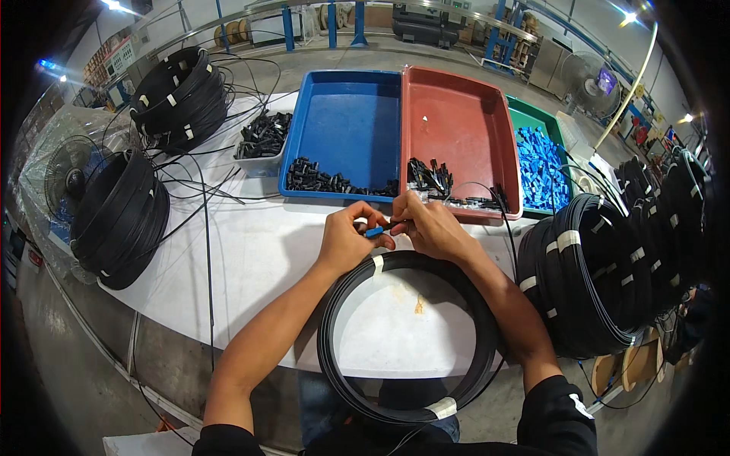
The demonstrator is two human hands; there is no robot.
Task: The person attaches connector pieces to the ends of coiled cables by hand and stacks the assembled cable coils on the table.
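Observation:
My left hand (351, 242) is closed around a small connector with a blue body (373, 232) and a black end. Close beside it, my right hand (432, 229) pinches the black end of the same piece, where a thin black cable seems to meet it; the fingers partly hide the join. Below both hands lies a coil of black cable (327, 338), bound with pale tape and overhanging the table's near edge. Just beyond my hands, a red tray (460, 114) holds black connector parts (430, 178) along its near side.
A blue tray (346, 114) with black pieces stands left of the red one, and a green tray (525, 114) of blue parts (541, 167) right. A clear tub (262, 166) holds black parts. Cable coils stack at left (122, 220) and right (578, 281) on the white table (251, 266).

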